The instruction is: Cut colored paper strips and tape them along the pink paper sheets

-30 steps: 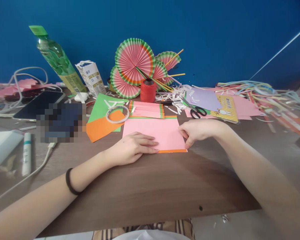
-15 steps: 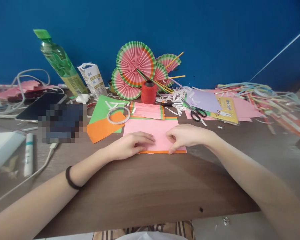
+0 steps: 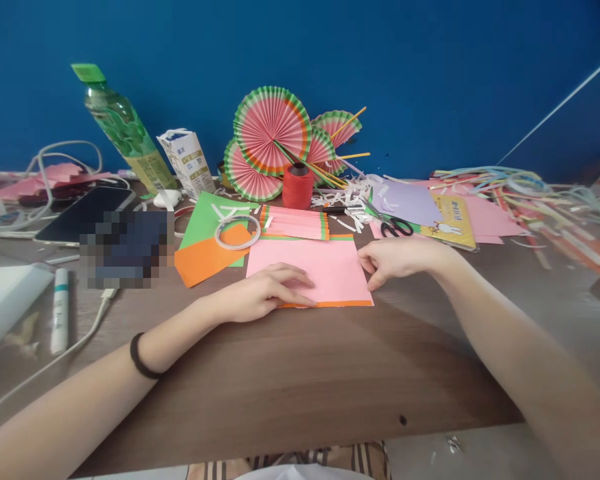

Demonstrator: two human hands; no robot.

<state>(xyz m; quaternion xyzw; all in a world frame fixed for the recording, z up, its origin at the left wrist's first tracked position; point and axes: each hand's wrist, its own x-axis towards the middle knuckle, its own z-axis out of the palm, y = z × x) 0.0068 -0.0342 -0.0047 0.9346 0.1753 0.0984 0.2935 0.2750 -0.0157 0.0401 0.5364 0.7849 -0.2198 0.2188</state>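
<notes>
- The pink sheet [image 3: 333, 267] lay mid-frame — long axis left to right, its orange edge [image 3: 343, 304] facing the frame's bottom.
- The left hand [image 3: 265, 291] lay loosely spread over its lower left.
- The right hand [image 3: 393, 258] curled at its right edge — pinching or not, I couldn't tell.

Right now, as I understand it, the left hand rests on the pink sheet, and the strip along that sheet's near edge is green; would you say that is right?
Not quite: the strip along the near edge of the pink sheet is orange, not green, as the head view shows. The left hand does rest on the sheet.
</notes>
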